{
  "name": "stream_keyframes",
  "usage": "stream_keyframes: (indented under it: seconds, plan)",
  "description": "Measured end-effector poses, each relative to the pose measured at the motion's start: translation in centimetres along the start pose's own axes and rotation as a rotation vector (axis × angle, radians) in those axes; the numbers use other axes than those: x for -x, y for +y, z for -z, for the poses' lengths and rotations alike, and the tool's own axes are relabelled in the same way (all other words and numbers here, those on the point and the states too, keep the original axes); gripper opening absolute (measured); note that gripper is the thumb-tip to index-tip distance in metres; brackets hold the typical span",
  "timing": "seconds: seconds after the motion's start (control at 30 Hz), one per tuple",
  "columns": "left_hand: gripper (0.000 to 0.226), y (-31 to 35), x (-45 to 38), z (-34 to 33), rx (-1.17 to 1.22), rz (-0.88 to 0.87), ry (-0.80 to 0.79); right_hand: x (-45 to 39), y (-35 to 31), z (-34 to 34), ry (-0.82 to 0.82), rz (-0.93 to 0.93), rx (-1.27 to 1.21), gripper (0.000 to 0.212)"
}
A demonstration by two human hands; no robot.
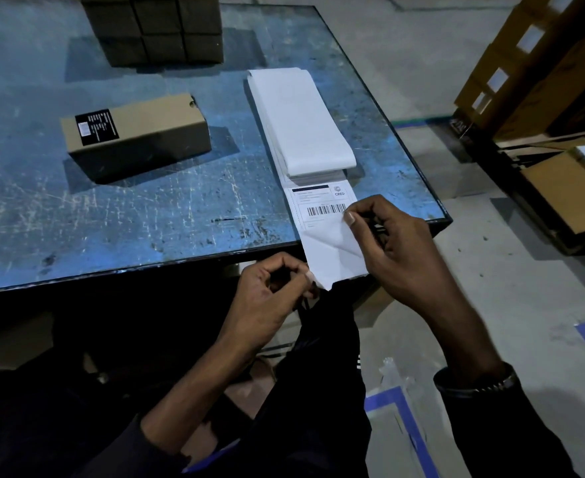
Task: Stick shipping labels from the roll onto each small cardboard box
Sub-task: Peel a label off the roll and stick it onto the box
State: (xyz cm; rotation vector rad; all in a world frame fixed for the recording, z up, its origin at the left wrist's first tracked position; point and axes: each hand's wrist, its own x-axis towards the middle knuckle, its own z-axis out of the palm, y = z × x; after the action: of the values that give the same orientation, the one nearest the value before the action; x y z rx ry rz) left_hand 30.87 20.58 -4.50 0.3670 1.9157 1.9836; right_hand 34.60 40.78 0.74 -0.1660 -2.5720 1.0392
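Your right hand (392,250) pinches the peeled-up corner of the label (325,210), thumb and forefinger closed on the flap just right of the barcode. Your left hand (266,298) pinches the near corner of the backing strip (332,260), which hangs off the near edge of the desk (146,208), and holds it taut. Both hands are narrow, each closed on paper, and they sit close together at the desk's near right corner.

The label is only partly lifted: the folded-back corner shows its blank underside, while the printed part lies flat on the strip, just beyond your fingers. The strip runs away from you to the folded stack of labels (301,122), so the peel looks best drawn along that line.

What the next move turns on is the box (135,136). It lies on the desk to the far left of your hands, well apart from them, its long axis running left to right and slightly tilted, with a black sticker (96,127) on top at its left end. The bare stretch of the top is toward the right end. Your left hand is nearer the box, but your right holds the label, so I judge you will carry it across leftward and away from you once it is free.

Further off, a block of dark stacked boxes (156,29) stands at the far edge of the desk.
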Motion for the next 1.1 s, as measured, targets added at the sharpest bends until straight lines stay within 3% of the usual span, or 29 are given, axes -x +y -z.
stream_keyframes:
  seconds: [0.27, 0.57, 0.67, 1.1]
  plan:
    - [0.010, 2.1, 1.1, -0.2, -0.275, -0.428, 0.344, -0.4, 0.1, 0.5, -0.097, 0.014, 0.024, 0.009]
    - [0.045, 0.7, 0.2, 0.6, -0.972, -0.914, 0.100, -0.3, 0.3, 0.8, -0.093, -0.034, -0.120, 0.007]
    - [0.026, 0.4, -0.4, 1.2, -1.089, -1.042, 0.131, -0.8, 0.4, 0.9, -0.108, -0.048, -0.119, 0.008]
    - [0.016, 0.0, -1.9, 1.9, -0.982, -1.054, 0.009, -4.8, 1.1, 1.2, 0.089, -0.181, -0.099, 0.014]
